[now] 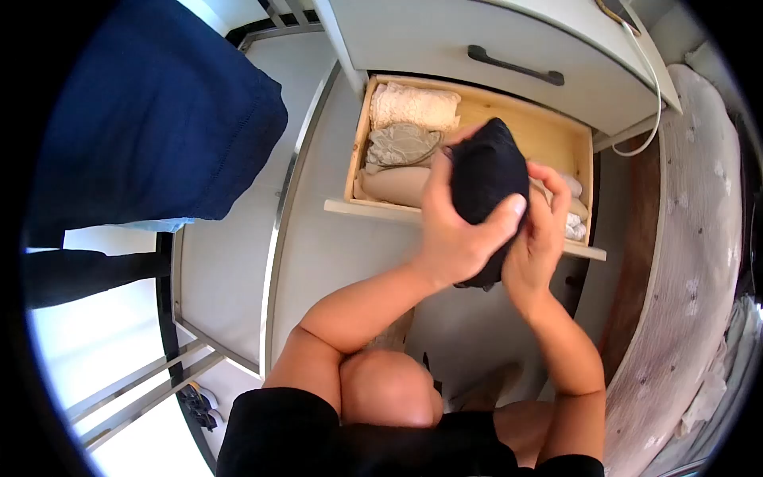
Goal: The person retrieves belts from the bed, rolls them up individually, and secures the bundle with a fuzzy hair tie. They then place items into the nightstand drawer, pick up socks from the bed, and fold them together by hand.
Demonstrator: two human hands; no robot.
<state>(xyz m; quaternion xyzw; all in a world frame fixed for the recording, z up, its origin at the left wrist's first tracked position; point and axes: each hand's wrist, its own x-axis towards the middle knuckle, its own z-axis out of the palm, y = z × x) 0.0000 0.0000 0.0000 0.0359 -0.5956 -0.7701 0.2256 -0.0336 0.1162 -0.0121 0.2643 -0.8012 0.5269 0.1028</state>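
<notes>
A dark, bundled cloth (486, 175) is held between my two hands above the front of an open wooden drawer (560, 131). My left hand (465, 230) grips its left side, with the thumb lying across the front. My right hand (540, 230) wraps round its right side. Inside the drawer, a cream lacy roll (413, 106), a beige bunched cloth (404, 145) and a smooth beige roll (396, 186) lie along the left side. White and beige items (574, 226) show at the right, partly hidden by my right hand.
Above the drawer is a closed drawer front with a dark handle (517, 65). A white cable (658, 87) hangs at the right, near a bed (683, 262). Dark blue cloth (171, 119) hangs at the left by a metal-framed rack (274, 230). Shoes (199, 404) lie lower left.
</notes>
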